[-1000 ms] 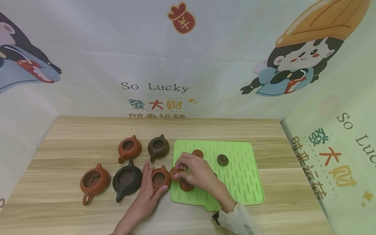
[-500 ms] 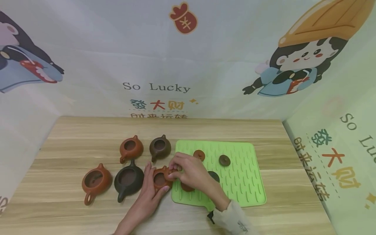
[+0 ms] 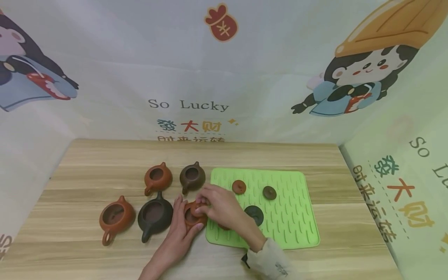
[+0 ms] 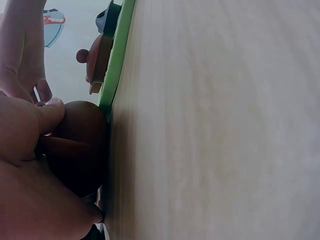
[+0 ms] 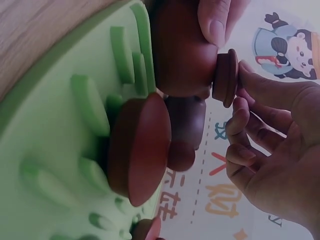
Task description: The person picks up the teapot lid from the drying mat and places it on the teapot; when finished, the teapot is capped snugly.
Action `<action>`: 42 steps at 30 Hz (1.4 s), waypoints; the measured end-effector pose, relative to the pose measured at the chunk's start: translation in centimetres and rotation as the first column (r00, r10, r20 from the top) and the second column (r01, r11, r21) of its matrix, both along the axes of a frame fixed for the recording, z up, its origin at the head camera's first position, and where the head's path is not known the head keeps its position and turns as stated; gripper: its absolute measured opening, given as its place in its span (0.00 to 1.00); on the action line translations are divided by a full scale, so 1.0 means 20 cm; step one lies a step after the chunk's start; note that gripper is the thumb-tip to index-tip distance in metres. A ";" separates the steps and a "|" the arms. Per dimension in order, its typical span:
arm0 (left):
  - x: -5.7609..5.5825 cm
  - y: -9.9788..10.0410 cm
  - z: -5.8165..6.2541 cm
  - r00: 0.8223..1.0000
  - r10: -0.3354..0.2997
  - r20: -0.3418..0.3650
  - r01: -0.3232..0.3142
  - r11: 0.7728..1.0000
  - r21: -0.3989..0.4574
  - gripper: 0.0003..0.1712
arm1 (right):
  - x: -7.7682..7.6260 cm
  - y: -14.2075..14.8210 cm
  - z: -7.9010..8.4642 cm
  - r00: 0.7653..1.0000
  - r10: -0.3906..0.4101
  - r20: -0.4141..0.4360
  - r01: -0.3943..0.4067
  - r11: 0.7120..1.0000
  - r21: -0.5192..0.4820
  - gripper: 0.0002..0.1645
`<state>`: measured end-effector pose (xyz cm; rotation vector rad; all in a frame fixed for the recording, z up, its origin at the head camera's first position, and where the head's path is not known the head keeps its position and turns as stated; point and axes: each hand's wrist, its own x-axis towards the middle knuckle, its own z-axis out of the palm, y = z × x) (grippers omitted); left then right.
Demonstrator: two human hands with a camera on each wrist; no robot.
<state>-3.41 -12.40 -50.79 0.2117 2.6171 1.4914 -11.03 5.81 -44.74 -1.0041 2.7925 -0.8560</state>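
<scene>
My left hand (image 3: 179, 233) holds a small red-brown clay teapot (image 3: 191, 223) between thumb and fingers, steadying it on the table beside the mat. My right hand (image 3: 224, 206) pinches a red-brown teapot lid (image 5: 227, 80). In the right wrist view the lid is tilted at the mouth of the teapot (image 5: 182, 55); whether it touches the rim I cannot tell. Below the right hand, a larger red-brown lid (image 5: 145, 150) lies on the green mat, mostly covered in the head view.
Left of my hands stand lidless teapots: a large red one (image 3: 117, 216), a black one (image 3: 155, 212), a small red one (image 3: 158, 179) and a brown one (image 3: 192, 179). The green mat (image 3: 287, 221) bears a red lid (image 3: 239, 187), a brown lid (image 3: 270, 193) and a black lid (image 3: 254, 215).
My right hand has carried the pinched lid leftward from the mat's edge to the teapot's opening, uncovering the black lid. My left hand keeps its hold on the teapot.
</scene>
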 end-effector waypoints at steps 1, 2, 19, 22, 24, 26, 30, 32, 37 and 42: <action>0.00 0.00 0.00 1.000 0.000 0.000 0.000 1.000 0.002 0.50 | 0.00 0.00 0.00 1.000 -0.002 -0.003 0.002 1.000 0.002 0.12; 0.00 0.00 0.00 1.000 0.000 -0.005 0.000 1.000 0.002 0.50 | 0.00 -0.01 0.00 1.000 -0.006 -0.007 0.006 1.000 0.008 0.12; 0.01 0.00 -0.15 0.987 0.039 -0.153 -0.034 0.999 0.033 0.50 | 0.03 -0.07 -0.02 0.998 -0.019 -0.058 0.019 1.000 0.007 0.12; 0.01 0.00 -0.14 0.988 0.037 -0.150 -0.033 0.999 0.029 0.51 | 0.03 -0.07 -0.02 0.999 -0.019 -0.051 0.020 1.000 0.012 0.12; 0.01 0.00 -0.14 0.988 0.038 -0.151 -0.035 0.999 0.028 0.51 | 0.04 -0.07 -0.02 0.999 -0.020 -0.047 0.021 1.000 0.017 0.12; 0.01 0.00 -0.14 0.987 0.033 -0.156 -0.030 0.999 0.025 0.51 | 0.04 -0.07 -0.02 0.999 -0.018 -0.048 0.019 1.000 0.023 0.12; 0.01 0.00 -0.10 0.992 0.019 -0.121 -0.018 1.000 0.013 0.51 | 0.05 -0.08 -0.02 0.999 -0.011 -0.050 0.013 0.999 0.042 0.11; 0.01 0.00 -0.09 0.994 0.018 -0.112 -0.017 1.000 0.009 0.51 | 0.05 -0.08 -0.02 0.998 -0.006 -0.055 0.009 0.999 0.049 0.11; 0.00 0.00 -0.05 0.997 0.011 -0.076 -0.011 1.000 -0.001 0.49 | 0.06 -0.09 -0.03 0.998 -0.006 -0.068 0.009 0.999 0.045 0.11; 0.00 0.00 -0.04 0.998 0.009 -0.067 -0.010 1.000 -0.007 0.52 | 0.06 -0.09 -0.03 0.998 -0.007 -0.062 0.010 0.999 0.045 0.11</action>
